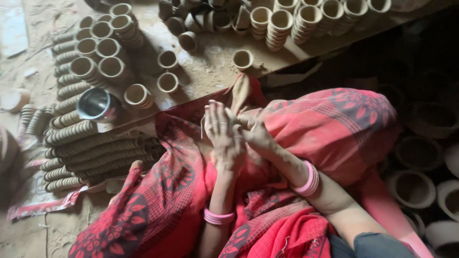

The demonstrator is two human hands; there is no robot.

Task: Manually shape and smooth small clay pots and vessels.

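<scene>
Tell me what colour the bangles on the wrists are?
Pink, on both wrists: the left bangles and the right bangles, seen in the head view.

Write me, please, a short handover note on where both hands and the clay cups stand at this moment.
Left hand: fingers straight, palm pressed against the right hand, over the lap on red patterned cloth. Whether anything lies between the palms cannot be seen.
Right hand: pressed against the left, fingers curled.
Things: long stacks of small clay cups lie to the left; loose single cups and more short stacks sit ahead on the dusty board. A metal cup rests on the stacks.
Done: many cups stacked.
Left: the loose cups remain unstacked.
</scene>
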